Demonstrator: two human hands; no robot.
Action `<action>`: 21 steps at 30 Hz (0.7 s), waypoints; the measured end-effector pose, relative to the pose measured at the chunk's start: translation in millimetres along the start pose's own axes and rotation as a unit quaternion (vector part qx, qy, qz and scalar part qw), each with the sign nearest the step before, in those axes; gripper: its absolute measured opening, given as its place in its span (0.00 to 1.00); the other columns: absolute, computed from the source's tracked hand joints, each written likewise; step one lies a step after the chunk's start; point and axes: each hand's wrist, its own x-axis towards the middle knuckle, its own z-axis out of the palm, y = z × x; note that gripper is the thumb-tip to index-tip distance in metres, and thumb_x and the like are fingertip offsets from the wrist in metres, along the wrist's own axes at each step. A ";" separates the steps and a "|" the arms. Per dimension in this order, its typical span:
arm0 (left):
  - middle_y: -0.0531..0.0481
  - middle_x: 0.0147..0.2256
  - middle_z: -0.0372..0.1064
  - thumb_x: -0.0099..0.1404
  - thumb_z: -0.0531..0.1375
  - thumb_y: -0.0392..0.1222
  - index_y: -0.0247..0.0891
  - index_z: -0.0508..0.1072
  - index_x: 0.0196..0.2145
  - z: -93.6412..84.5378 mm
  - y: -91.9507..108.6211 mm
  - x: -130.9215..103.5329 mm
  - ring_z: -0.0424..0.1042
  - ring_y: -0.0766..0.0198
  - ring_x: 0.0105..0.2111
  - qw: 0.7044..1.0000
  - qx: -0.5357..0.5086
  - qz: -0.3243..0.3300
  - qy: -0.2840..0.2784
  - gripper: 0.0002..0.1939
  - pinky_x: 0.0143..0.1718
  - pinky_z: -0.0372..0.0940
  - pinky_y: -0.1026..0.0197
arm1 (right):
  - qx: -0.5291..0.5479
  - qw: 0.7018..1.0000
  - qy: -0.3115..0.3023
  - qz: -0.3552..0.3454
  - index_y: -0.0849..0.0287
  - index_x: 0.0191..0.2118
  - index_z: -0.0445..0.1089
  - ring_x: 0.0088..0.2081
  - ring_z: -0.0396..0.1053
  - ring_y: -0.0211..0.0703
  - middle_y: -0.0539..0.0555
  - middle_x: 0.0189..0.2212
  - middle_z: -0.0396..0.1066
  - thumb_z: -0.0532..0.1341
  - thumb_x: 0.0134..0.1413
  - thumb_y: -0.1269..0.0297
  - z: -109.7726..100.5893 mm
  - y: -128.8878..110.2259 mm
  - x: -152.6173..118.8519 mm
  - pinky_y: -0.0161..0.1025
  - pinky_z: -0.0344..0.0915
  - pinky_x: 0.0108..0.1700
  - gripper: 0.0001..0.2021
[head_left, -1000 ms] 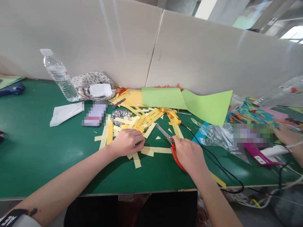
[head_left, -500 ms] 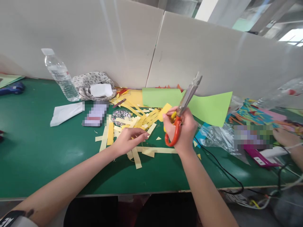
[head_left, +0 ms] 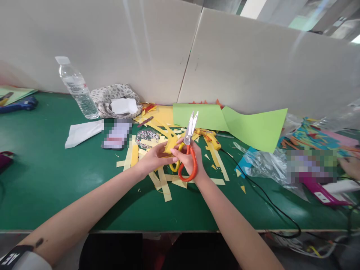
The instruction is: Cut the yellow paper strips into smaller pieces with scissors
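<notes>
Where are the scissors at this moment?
In the head view, the scissors are in the right hand, just right of centre, pointing toward the green sheet by the partition.

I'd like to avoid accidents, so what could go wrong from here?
The right hand holds scissors with parted blades close to the left hand, so a slip might nick a finger. The black cord from the glue gun runs to the table edge and might snag an arm. Paper strips lie by the glue gun; pulling one could shift it.
</notes>
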 end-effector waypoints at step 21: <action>0.46 0.38 0.73 0.50 0.66 0.42 0.36 0.65 0.49 -5.9 -6.7 6.3 0.73 0.61 0.39 0.973 0.137 0.141 0.125 0.28 0.40 0.70 0.57 | 0.073 0.997 0.024 0.018 0.55 0.34 0.64 0.27 0.68 0.36 0.44 0.24 0.68 0.67 0.39 0.64 -0.8 8.0 0.0 0.39 0.66 0.34 0.14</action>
